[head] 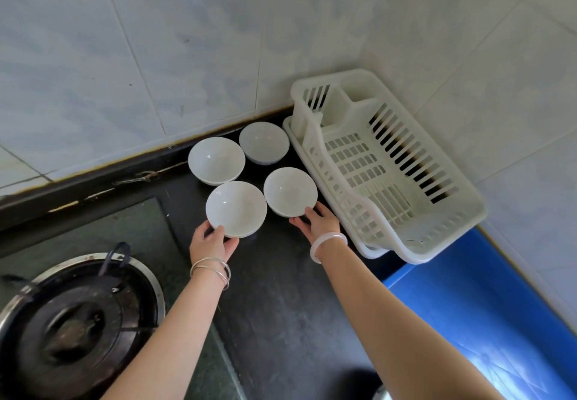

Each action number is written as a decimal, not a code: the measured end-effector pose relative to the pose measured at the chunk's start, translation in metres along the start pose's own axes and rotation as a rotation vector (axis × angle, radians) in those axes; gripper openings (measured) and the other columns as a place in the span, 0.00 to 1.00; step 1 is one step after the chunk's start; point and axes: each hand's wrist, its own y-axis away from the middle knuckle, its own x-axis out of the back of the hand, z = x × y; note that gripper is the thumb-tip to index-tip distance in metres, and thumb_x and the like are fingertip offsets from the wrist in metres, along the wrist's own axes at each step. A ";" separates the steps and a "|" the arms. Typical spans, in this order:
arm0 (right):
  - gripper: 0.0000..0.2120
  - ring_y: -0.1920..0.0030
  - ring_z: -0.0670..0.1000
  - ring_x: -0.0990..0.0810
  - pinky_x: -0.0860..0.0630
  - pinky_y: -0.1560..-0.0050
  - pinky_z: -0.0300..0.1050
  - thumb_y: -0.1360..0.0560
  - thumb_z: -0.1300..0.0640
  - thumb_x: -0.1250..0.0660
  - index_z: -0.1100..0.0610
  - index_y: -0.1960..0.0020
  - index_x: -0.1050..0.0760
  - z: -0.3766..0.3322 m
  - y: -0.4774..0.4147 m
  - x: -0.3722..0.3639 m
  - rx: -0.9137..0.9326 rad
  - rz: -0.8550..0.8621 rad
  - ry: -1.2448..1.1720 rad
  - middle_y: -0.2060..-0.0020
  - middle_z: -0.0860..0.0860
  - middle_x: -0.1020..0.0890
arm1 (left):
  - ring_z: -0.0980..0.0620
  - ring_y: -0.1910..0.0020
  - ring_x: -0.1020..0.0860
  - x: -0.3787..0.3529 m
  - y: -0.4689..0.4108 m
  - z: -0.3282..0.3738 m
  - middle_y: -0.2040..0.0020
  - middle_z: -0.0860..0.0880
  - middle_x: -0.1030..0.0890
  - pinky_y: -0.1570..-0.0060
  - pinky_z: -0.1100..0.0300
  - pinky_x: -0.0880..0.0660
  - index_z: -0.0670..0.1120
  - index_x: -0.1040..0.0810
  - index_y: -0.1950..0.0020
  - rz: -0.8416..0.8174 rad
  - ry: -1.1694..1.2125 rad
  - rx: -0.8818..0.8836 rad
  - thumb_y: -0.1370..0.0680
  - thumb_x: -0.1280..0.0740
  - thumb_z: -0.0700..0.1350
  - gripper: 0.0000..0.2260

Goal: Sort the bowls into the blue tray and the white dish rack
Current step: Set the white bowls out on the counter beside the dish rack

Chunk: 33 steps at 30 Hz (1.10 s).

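1. Blue tray (468,290) lies at the counter's (281,290) near right edge, with the white dish rack (468,221) in the far right corner. No bowl visible in either.
2. Far-left bowl (216,159) and far-right bowl (263,142) sit by the back edge, untouched.
3. My left hand (212,242) pinches the near-left bowl (235,207) at its rim. My right hand (318,221) does the same on the near-right bowl (290,190).
4. They look glazed, so rigid, chippable and probably slick. Thumb over the rim, fingers under.

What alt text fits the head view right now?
Each hand grips a bowl by its near rim on a dark counter: left hand the near-left bowl, right hand the near-right bowl. The far-left bowl and far-right bowl sit behind; the empty rack stands to their right, beside the tray.
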 end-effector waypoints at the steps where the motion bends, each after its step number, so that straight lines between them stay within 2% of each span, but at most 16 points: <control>1: 0.21 0.59 0.56 0.18 0.19 0.57 0.45 0.23 0.66 0.38 0.56 0.31 0.32 -0.001 -0.001 -0.004 0.000 0.003 0.000 0.37 0.61 0.26 | 0.43 0.46 0.24 0.000 0.000 -0.001 0.47 0.48 0.25 0.51 0.53 0.22 0.44 0.28 0.37 0.002 0.004 -0.001 0.24 0.36 0.35 0.17; 6: 0.21 0.57 0.58 0.18 0.20 0.56 0.44 0.23 0.66 0.39 0.57 0.31 0.33 -0.005 -0.007 -0.018 0.013 0.001 0.017 0.36 0.62 0.26 | 0.44 0.53 0.22 0.000 -0.004 -0.005 0.54 0.50 0.23 0.54 0.54 0.22 0.46 0.27 0.38 -0.006 0.027 -0.002 0.24 0.37 0.36 0.15; 10: 0.22 0.55 0.59 0.18 0.20 0.61 0.43 0.23 0.66 0.38 0.57 0.30 0.33 -0.005 -0.008 -0.020 0.002 0.014 0.015 0.36 0.62 0.26 | 0.47 0.57 0.21 0.001 -0.008 -0.007 0.57 0.53 0.23 0.58 0.57 0.22 0.47 0.27 0.38 -0.007 0.020 -0.010 0.24 0.37 0.37 0.15; 14: 0.21 0.57 0.56 0.18 0.20 0.55 0.46 0.23 0.65 0.37 0.55 0.31 0.32 -0.006 -0.007 -0.019 -0.004 0.020 0.006 0.36 0.60 0.26 | 0.44 0.51 0.22 0.001 -0.010 -0.009 0.50 0.49 0.22 0.56 0.56 0.22 0.47 0.27 0.38 0.005 -0.009 -0.023 0.24 0.36 0.37 0.15; 16: 0.21 0.57 0.54 0.18 0.20 0.56 0.45 0.22 0.61 0.38 0.54 0.30 0.33 -0.006 -0.005 -0.019 -0.001 0.026 0.055 0.37 0.58 0.25 | 0.45 0.48 0.22 0.001 -0.008 -0.011 0.46 0.48 0.23 0.52 0.55 0.22 0.47 0.27 0.37 0.020 -0.041 -0.047 0.24 0.36 0.38 0.16; 20: 0.21 0.46 0.56 0.21 0.23 0.50 0.48 0.21 0.53 0.39 0.54 0.29 0.35 -0.006 0.004 -0.016 -0.030 -0.004 0.140 0.35 0.55 0.25 | 0.47 0.43 0.23 0.003 0.000 -0.020 0.35 0.45 0.25 0.43 0.55 0.26 0.45 0.29 0.32 0.016 -0.132 -0.178 0.22 0.39 0.40 0.18; 23: 0.21 0.41 0.57 0.23 0.25 0.46 0.49 0.22 0.52 0.40 0.54 0.30 0.34 -0.007 0.013 -0.008 -0.020 -0.042 0.228 0.35 0.54 0.26 | 0.47 0.41 0.25 0.008 0.008 -0.029 0.32 0.46 0.27 0.41 0.55 0.27 0.46 0.31 0.31 -0.014 -0.186 -0.232 0.21 0.39 0.41 0.18; 26: 0.19 0.46 0.55 0.21 0.24 0.49 0.46 0.20 0.52 0.42 0.56 0.32 0.32 -0.007 0.030 0.010 0.058 -0.084 0.335 0.36 0.54 0.24 | 0.50 0.47 0.25 0.016 0.019 -0.041 0.31 0.46 0.28 0.44 0.56 0.28 0.45 0.32 0.30 -0.053 -0.286 -0.233 0.21 0.40 0.40 0.19; 29: 0.15 0.50 0.52 0.20 0.23 0.52 0.43 0.20 0.53 0.43 0.55 0.37 0.27 -0.004 0.057 0.042 0.132 -0.082 0.408 0.41 0.53 0.21 | 0.48 0.46 0.23 0.024 0.036 -0.056 0.35 0.44 0.25 0.46 0.58 0.28 0.42 0.29 0.32 -0.112 -0.342 -0.210 0.22 0.39 0.39 0.17; 33: 0.13 0.49 0.49 0.20 0.24 0.50 0.43 0.20 0.51 0.43 0.52 0.41 0.25 0.006 0.104 0.099 0.284 -0.031 0.537 0.44 0.51 0.19 | 0.51 0.48 0.23 0.027 0.067 -0.078 0.37 0.45 0.22 0.44 0.57 0.27 0.42 0.25 0.36 -0.300 -0.505 -0.194 0.22 0.38 0.42 0.15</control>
